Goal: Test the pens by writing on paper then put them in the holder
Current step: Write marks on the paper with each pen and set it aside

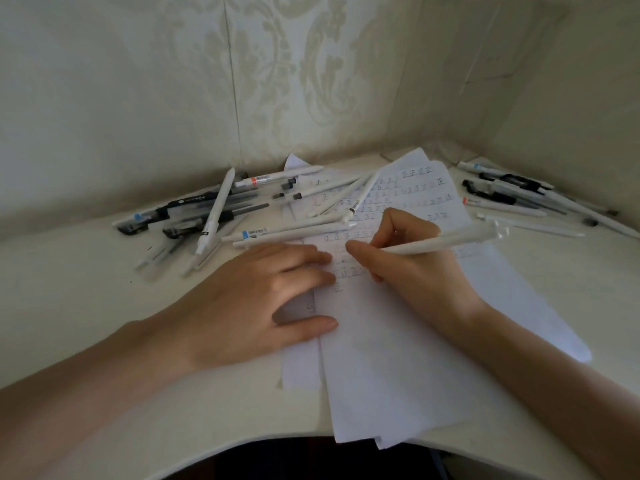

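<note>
My right hand grips a white pen in a writing hold, its tip hidden behind my fingers over the paper. The sheets lie in the middle of the desk and carry rows of small handwritten marks. My left hand rests flat on the left edge of the paper, fingers spread. A heap of white and dark pens lies at the back left, some of them over the top of the paper. A second group of pens lies at the back right. No holder is in view.
The white desk fits into a corner between two papered walls. Its front edge curves inward near my body, and the paper hangs slightly over that edge.
</note>
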Demonstrator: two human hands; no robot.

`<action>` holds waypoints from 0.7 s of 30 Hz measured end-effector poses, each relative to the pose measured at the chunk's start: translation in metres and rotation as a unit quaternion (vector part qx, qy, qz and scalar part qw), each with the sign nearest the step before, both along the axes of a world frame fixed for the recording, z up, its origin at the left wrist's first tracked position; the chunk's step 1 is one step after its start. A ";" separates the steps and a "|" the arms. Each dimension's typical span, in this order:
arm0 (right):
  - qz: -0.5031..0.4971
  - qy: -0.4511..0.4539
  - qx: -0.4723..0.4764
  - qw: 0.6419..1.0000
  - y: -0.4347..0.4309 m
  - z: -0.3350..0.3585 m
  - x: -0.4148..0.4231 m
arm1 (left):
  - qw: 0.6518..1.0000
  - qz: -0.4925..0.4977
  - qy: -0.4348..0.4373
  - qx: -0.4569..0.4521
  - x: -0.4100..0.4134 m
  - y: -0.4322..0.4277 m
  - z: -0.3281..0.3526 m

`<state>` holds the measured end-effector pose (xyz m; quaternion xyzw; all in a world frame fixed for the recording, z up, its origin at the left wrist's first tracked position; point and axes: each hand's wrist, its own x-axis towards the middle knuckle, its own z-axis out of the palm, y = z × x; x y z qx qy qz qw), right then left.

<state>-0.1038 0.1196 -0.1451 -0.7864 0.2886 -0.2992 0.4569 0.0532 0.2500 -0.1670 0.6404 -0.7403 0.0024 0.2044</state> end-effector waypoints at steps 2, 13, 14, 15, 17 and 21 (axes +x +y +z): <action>-0.007 0.003 -0.005 1.000 0.000 0.000 0.002 | 0.999 -0.029 0.008 -0.013 0.000 0.001 0.000; 0.038 0.013 -0.019 0.999 0.002 -0.005 0.003 | 0.996 -0.074 0.019 0.039 0.003 0.001 -0.005; 0.036 0.012 -0.019 0.999 0.002 -0.005 0.003 | 0.996 -0.074 0.021 0.038 0.003 0.001 -0.005; 0.033 0.009 -0.019 0.999 0.001 -0.005 0.003 | 0.996 -0.074 0.022 0.039 0.003 0.000 -0.005; 0.032 0.009 -0.018 0.999 0.000 -0.004 0.002 | 0.996 -0.072 0.021 0.040 0.004 0.000 -0.005; 0.036 0.019 -0.020 0.999 0.000 -0.005 0.003 | 0.996 -0.075 0.022 0.042 0.004 -0.001 -0.006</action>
